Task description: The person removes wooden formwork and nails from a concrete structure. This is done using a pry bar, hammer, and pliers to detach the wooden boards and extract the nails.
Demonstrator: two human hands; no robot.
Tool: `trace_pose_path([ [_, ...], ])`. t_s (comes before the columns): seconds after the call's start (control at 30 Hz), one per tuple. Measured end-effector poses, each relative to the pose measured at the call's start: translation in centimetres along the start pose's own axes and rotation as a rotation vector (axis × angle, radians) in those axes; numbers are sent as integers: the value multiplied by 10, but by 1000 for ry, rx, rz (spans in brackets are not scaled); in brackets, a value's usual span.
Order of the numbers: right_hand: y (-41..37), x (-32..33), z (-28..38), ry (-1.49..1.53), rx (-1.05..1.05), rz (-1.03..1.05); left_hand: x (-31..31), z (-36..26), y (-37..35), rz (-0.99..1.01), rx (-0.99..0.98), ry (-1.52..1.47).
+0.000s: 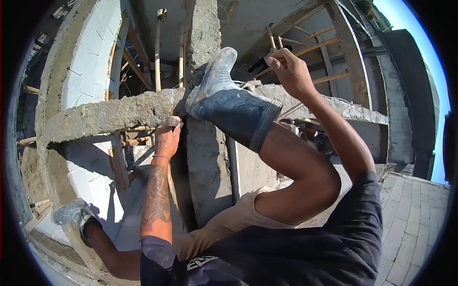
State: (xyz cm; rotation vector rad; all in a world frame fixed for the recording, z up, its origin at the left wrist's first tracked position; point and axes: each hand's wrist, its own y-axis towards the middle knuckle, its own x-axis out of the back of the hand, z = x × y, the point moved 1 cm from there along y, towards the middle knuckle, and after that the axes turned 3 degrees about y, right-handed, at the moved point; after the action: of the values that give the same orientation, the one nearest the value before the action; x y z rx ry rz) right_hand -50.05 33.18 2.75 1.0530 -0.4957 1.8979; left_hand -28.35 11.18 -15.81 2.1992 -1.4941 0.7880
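My left hand (pixel 168 140) is closed in front of the rough concrete beam (pixel 114 112), around a grey, cement-crusted block-like piece (pixel 171 121) that shows above the fingers. Most of that piece is hidden by the hand. Raised beyond my bent knee, my right hand (pixel 295 74) has its fingers pinched together; what they hold, if anything, I cannot make out. Between the two hands, my muddy rubber boot (pixel 234 102) rests where the concrete beams cross. The other boot (pixel 74 213) stands on a narrow ledge at the lower left.
Deep gaps lie on both sides of the beams. Wooden poles (pixel 158 57) and timber braces (pixel 324 45) stand inside them. White block walls (pixel 90 52) rise at the left. A paved surface (pixel 405 219) spreads at the lower right, with a dark wall (pixel 415 95) behind.
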Motion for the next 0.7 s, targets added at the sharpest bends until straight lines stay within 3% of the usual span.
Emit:
trace_pose_path([
  [0.07,-19,14,-92,-176,-340,-169,1,-2,0,26,58,-33],
  [0.1,-39,10,-127,-229,-489,-147,1,-1,0,50,86,-44],
  [0.13,-60,-2,-161,-309,-505,-42,4,-4,-1,50,76,-33],
  [0.17,-82,-19,-171,-285,-471,-84,7,-9,0,49,66,-19],
  [0.23,-108,-49,-162,-226,-471,-120,10,-14,-2,38,30,4],
  [0.3,-117,-77,-137,-204,-363,-191,7,-10,-1,-125,-142,52],
  [0.37,-118,-98,-108,-100,-352,-96,8,-8,2,-69,-184,121],
  [0.4,-116,-106,-94,-144,-401,14,9,-10,4,-38,-169,161],
  [0.53,-115,-130,-97,-272,-414,36,13,-15,6,69,-1,241],
  [0.57,-118,-133,-107,-242,-410,35,11,-9,5,65,-118,429],
  [0.6,-118,-132,-113,-220,-458,142,9,-2,4,67,-12,337],
  [0.63,-118,-134,-119,-205,-413,99,9,-10,3,-21,-9,305],
  [0.7,-114,-123,-115,-236,-430,37,7,-5,8,35,30,238],
])
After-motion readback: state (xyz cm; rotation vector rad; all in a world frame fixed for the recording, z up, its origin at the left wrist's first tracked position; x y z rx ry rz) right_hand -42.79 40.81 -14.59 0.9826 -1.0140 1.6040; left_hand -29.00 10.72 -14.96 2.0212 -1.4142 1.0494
